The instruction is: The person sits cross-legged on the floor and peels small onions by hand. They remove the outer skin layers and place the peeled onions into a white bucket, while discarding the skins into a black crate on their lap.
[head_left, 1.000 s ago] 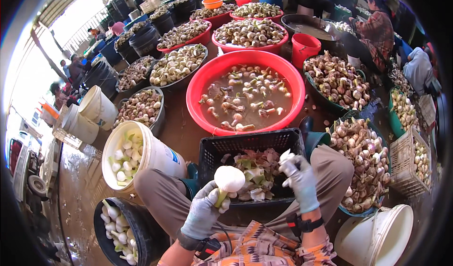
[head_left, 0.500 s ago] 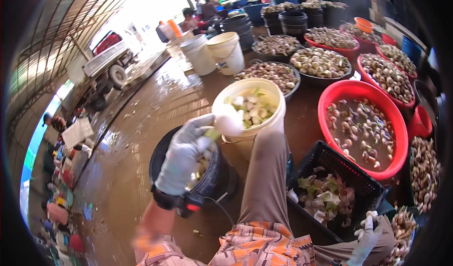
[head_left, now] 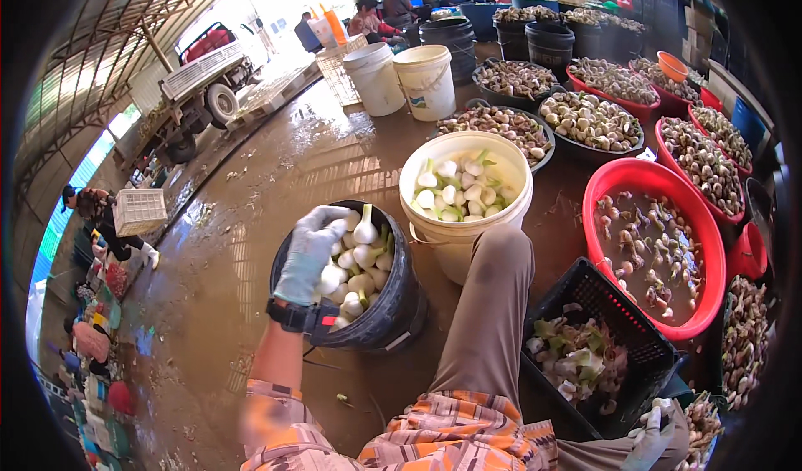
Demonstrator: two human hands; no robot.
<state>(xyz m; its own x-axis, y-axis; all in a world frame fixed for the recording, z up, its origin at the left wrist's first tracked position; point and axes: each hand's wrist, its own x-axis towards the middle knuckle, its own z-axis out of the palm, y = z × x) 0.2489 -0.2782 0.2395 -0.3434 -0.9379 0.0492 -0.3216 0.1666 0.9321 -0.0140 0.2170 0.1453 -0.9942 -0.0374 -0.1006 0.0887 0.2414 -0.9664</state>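
The gloved left hand (head_left: 307, 252) rests spread open over the black bucket (head_left: 393, 304) heaped with peeled white bulbs (head_left: 359, 262), where one might roll onto the wet floor (head_left: 251, 187), while the right hand (head_left: 652, 429) sits loosely curled, seemingly empty.

Knit cloth glove covers the left hand (head_left: 307, 250); black bucket (head_left: 399, 304) at 3 o'clock is matt plastic; concrete floor (head_left: 242, 212) shines wet.

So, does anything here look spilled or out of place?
The floor is wet and muddy with small scraps scattered on it. The black bucket under the left hand and the cream bucket stand upright; nothing has tipped over.
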